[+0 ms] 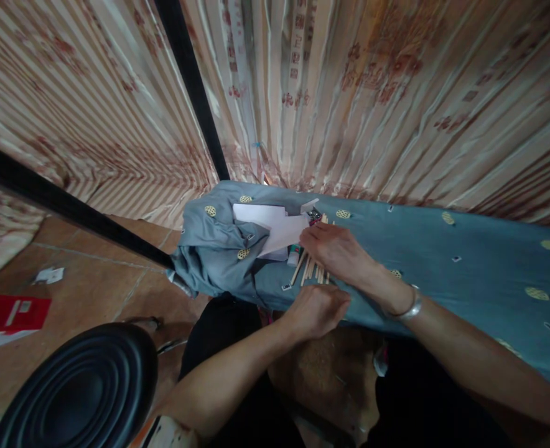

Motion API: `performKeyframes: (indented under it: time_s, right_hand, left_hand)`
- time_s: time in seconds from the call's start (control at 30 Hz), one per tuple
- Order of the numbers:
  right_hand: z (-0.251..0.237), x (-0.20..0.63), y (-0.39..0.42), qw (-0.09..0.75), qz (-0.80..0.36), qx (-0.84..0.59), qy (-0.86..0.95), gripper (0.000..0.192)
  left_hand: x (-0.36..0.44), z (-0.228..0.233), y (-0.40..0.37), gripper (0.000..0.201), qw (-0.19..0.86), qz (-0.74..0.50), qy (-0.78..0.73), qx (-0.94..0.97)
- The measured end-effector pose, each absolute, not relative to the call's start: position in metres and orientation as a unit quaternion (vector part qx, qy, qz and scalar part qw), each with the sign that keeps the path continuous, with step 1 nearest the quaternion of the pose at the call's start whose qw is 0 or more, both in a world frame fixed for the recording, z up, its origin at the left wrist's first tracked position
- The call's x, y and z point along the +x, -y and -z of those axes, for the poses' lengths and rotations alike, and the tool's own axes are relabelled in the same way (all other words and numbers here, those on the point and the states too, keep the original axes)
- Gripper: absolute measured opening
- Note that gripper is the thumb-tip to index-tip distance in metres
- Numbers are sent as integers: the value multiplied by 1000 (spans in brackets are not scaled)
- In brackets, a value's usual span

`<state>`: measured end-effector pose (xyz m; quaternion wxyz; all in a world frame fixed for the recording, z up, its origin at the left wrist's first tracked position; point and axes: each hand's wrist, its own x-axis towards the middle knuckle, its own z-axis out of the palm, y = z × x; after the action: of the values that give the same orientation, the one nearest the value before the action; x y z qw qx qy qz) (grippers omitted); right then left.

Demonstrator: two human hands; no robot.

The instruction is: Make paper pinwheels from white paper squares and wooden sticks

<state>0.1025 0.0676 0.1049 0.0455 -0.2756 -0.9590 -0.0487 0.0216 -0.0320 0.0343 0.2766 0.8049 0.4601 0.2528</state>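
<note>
My right hand (333,249), a bracelet on its wrist, is closed at the right edge of a sheet of white paper (282,235) and appears to pinch it. Beneath and beside this hand, several thin wooden sticks (308,269) lie spread on the blue-grey cloth (424,255). My left hand (319,308) is curled shut just in front of the sticks, at the cloth's near edge; what its fingers hold, if anything, is hidden. Left of the sticks lies a small white tube with a green part (293,255). More white paper (251,213) lies behind the sheet.
Bunched cloth (219,249) covers the left end of the surface. A small shiny dark item (314,214) sits behind the sticks. Black poles (193,87) rise at the left before a patterned curtain (372,93). A round black stool (76,386) and a red box (11,314) stand lower left.
</note>
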Motion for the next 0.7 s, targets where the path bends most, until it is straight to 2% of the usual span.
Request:
performKeyframes:
  time_s: [0.17, 0.27, 0.33, 0.43, 0.5, 0.63, 0.7]
  right_hand:
    - [-100, 179, -73, 344, -97, -447, 820, 21]
    - [-99, 225, -62, 427, -133, -527, 722, 24]
    - [-105, 248, -48, 459, -72, -560, 686, 25]
    - [-112, 269, -24, 449, 66, -511, 730, 15]
    - [-109, 276, -10, 403, 111, -461, 783, 11]
    - [-79, 281, 7, 313, 104, -417, 847, 16]
    - [-63, 282, 15, 297, 90, -406, 859, 17]
  left_hand:
    - [24, -33, 23, 22, 272, -252, -459, 807]
    - [27, -29, 18, 23, 272, -274, -459, 800]
    - [31, -27, 15, 23, 261, -303, -449, 799]
    - [39, -28, 11, 24, 227, -351, -428, 801]
    - [44, -32, 10, 24, 199, -367, -414, 809]
    - [56, -41, 10, 23, 139, -367, -392, 832]
    - [61, -42, 9, 32, 109, -363, -383, 842]
